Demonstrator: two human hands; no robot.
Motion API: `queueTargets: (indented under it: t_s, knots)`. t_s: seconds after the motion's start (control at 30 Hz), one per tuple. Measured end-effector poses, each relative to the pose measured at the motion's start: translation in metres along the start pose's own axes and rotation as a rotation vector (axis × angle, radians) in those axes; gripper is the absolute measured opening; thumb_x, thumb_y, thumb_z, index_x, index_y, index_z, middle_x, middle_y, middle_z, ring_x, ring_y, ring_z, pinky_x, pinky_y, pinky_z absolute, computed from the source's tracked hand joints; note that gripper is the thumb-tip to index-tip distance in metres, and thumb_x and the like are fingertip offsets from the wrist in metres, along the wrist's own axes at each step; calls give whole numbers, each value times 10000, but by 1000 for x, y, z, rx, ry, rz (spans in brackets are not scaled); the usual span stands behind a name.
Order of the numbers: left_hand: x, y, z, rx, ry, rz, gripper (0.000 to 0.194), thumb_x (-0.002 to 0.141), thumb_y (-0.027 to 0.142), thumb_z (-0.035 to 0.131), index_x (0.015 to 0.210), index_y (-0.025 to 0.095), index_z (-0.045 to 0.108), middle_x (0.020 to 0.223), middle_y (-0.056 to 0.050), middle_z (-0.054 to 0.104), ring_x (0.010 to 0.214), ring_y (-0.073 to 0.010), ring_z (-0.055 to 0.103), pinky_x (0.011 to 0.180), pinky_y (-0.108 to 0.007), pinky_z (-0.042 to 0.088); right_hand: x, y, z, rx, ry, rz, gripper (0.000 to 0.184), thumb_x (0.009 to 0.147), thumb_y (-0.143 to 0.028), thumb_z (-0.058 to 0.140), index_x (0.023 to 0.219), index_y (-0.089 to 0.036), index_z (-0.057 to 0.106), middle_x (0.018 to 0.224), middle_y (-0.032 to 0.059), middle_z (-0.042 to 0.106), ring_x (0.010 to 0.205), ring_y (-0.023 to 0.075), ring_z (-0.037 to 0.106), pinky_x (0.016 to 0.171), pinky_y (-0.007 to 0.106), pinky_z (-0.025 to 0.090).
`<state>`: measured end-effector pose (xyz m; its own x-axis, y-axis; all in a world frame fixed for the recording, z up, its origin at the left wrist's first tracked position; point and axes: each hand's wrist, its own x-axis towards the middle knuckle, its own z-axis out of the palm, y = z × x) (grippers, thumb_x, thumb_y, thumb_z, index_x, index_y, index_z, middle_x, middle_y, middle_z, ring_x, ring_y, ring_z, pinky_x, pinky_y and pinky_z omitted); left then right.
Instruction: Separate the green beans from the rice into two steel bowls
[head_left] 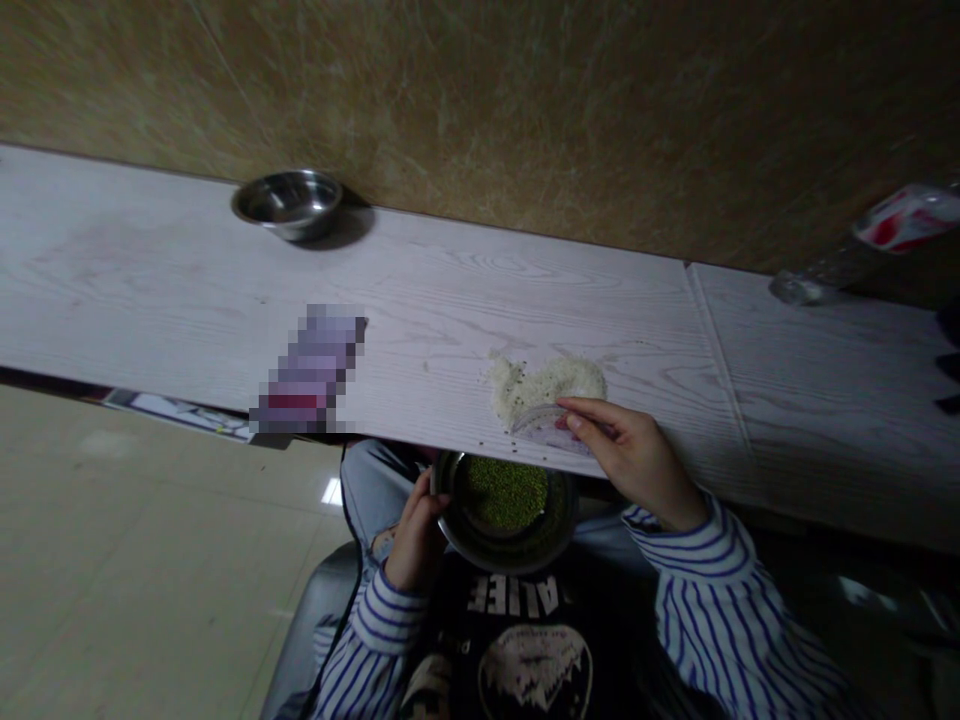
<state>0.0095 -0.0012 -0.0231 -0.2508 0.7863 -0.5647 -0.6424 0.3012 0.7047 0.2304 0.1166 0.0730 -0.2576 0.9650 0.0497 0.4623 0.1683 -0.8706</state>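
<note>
My left hand (418, 530) grips the left rim of a steel bowl (491, 555), just below the table's front edge. Small green beans, which look like mung beans (506, 492), lie in the bowl. In my right hand (637, 450) a thin clear plastic piece (536, 425) is pinched between thumb and fingers, tilted over the table edge. Its exact kind is hard to make out. It touches or hovers by a spread heap of white rice (577, 378), which has a few dark specks or beans among the grains. Several loose beans lie near the table edge.
A second steel bowl (289, 205) stands at the back left by the wall. A blurred-out purple flat object (311, 370) lies near the front edge. At the right, a clear plastic bottle (862, 250) with a red label stands by the wall. A seam (720, 350) crosses the tabletop.
</note>
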Motion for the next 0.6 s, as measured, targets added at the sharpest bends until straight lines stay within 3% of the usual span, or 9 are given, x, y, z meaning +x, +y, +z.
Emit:
queueTargets:
  t_s: [0.27, 0.5, 0.6]
  knots:
    - [1, -3, -3, -1, -17, 17, 447, 636, 325, 740, 1072, 229, 762, 1029, -41, 770, 991, -265, 671, 854, -362, 527, 2, 2, 2, 29, 19, -1, 314, 910, -305, 622, 1117, -160, 808, 979, 117, 835, 897, 241, 798, 843, 383, 644]
    - [1, -1, -2, 8, -29, 4, 468, 638, 338, 733, 1097, 249, 740, 1062, -52, 760, 1027, -298, 671, 839, -386, 523, 4, 0, 3, 20, 20, 4, 310, 922, -310, 626, 1127, -160, 803, 988, 116, 836, 899, 241, 800, 841, 383, 648]
    - [1, 0, -2, 8, -14, 15, 470, 633, 335, 733, 1093, 239, 738, 1094, -65, 754, 1086, -308, 643, 906, -400, 503, 4, -3, 4, 7, -9, -20, 292, 925, -287, 621, 1114, -169, 808, 1004, 105, 837, 913, 234, 798, 847, 369, 646]
